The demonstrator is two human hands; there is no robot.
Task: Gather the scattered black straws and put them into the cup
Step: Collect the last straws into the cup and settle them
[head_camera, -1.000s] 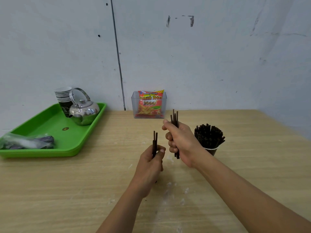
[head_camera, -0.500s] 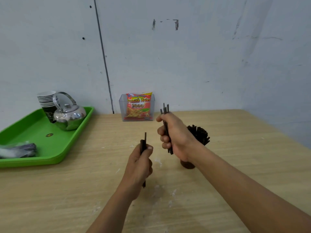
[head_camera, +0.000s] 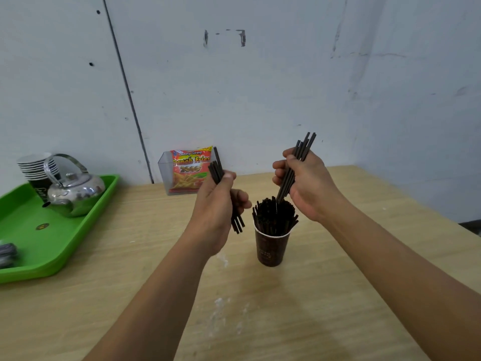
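The fingers (head_camera: 280,175) of the right hand (head_camera: 309,186) are curled tight round the right bundle (head_camera: 302,152) of black straws. It leans with its top to the right, and its lower ends are at the crown of the standing straws (head_camera: 273,217) packed in the cup (head_camera: 270,250). I cannot tell whether they have gone in among them. The left hand (head_camera: 216,212) has thumb and fingers closed on the left bundle (head_camera: 218,169), held nearly upright just beside the cup and above the surface (head_camera: 273,321). Its lower ends are about level with the rim but outside it.

The step in hand seems to be feeding the right bundle in. The cup looks crowded and light, and neither hand steadies it. I would bring the bundle nearer vertical, find a gap at the edge of the mass, and ease it down with a slight wiggle rather than a push. The grip should loosen only once the ends are well down. A sideways shove could tip the cup or flick straws out. The left bundle should stay off the rim, then follow.

Further out, a green tray (head_camera: 31,272) carries a kettle (head_camera: 78,191) and stacked paper cups (head_camera: 35,165).
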